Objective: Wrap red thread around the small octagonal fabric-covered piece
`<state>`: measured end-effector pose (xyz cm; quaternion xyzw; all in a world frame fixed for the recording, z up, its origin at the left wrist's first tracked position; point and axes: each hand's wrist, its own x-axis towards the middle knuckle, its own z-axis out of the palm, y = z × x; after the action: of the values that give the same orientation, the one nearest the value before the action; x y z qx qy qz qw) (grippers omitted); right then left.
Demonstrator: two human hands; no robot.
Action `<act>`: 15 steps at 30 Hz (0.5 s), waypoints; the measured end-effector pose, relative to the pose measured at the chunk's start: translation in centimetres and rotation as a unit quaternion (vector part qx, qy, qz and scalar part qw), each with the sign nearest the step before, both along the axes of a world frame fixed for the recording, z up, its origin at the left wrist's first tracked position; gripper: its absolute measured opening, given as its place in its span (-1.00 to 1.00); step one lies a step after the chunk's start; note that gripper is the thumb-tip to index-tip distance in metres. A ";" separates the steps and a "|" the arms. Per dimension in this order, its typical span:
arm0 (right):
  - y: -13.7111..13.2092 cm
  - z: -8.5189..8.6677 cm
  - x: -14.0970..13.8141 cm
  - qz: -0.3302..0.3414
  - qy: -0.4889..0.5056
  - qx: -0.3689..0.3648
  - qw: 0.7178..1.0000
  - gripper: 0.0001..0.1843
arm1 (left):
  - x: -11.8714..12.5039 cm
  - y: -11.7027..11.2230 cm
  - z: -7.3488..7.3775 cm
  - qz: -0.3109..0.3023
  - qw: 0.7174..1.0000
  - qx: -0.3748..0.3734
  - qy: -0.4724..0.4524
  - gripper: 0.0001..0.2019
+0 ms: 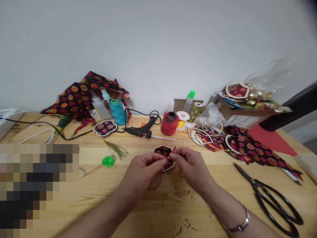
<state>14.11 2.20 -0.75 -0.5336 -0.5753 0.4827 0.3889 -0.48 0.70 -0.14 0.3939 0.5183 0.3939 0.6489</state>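
Note:
Over the middle of the wooden table, my left hand (148, 168) and my right hand (192, 163) are close together, both in a pinch. A short end of red thread (174, 149) sticks up from my right fingertips, and a thin red loop hangs below my left hand. My left thumb and forefinger seem to pinch the same thread; the exact spot is small and blurred. Just behind the fingertips is an octagonal ornament (162, 150) with a pale rim and dark patterned fabric, partly covered by my fingers.
A black glue gun (142, 129), a red thread spool (169, 123) and a blue thread cone (117, 111) stand behind. Large scissors (268, 198) lie to the right, a green cap (108, 161) to the left. A flower-shaped ornament (105, 128), patterned fabric (74, 96) and a cardboard box (244, 117) surround them.

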 end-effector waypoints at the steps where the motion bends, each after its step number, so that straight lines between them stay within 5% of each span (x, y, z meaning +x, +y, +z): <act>1: 0.0 0.0 0.1 -0.004 -0.009 0.010 1.000 -0.84 | 0.0 0.0 0.1 0.002 1.000 -0.004 0.010 -0.82; 8: 0.1 0.2 0.2 -0.021 -0.055 0.075 0.995 -0.87 | -0.2 0.0 0.5 -0.012 0.999 0.030 0.012 -0.88; 15: 0.0 0.4 0.2 -0.019 -0.018 0.033 0.999 -0.84 | 0.1 -0.4 0.5 -0.079 0.994 0.013 0.078 -0.83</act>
<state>14.27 2.16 -0.34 -0.5403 -0.5875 0.4461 0.4049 -0.42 0.35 0.33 0.4718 0.5291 0.3162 0.6304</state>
